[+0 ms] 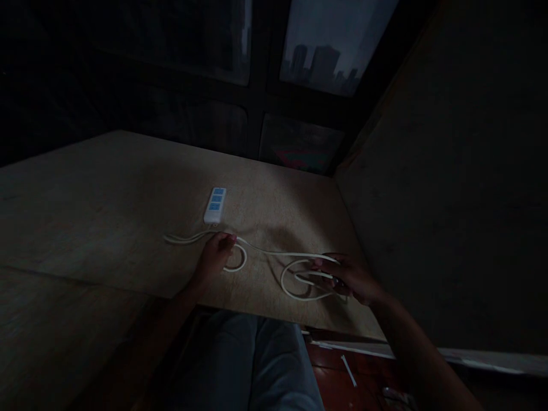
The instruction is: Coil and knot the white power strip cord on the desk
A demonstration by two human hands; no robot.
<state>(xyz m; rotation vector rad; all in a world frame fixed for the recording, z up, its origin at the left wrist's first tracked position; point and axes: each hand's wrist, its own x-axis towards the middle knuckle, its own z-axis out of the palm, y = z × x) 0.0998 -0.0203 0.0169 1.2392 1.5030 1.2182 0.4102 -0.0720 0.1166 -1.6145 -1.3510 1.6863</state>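
A white power strip (214,205) with blue sockets lies on a wooden board (107,194). Its white cord (274,251) runs toward me and curls into loops across the board's near part. My left hand (216,254) rests on the cord just below the strip, fingers curled around it. My right hand (346,277) is further right, fingers closed on the looped end of the cord near the board's right edge. The room is dim, so fine detail of the fingers is hard to see.
A dark wall panel (449,200) rises along the board's right side. Windows (334,45) with a dusk skyline stand behind the board. My legs in grey trousers (257,365) show below the near edge. Small white scraps (349,371) lie on the reddish floor.
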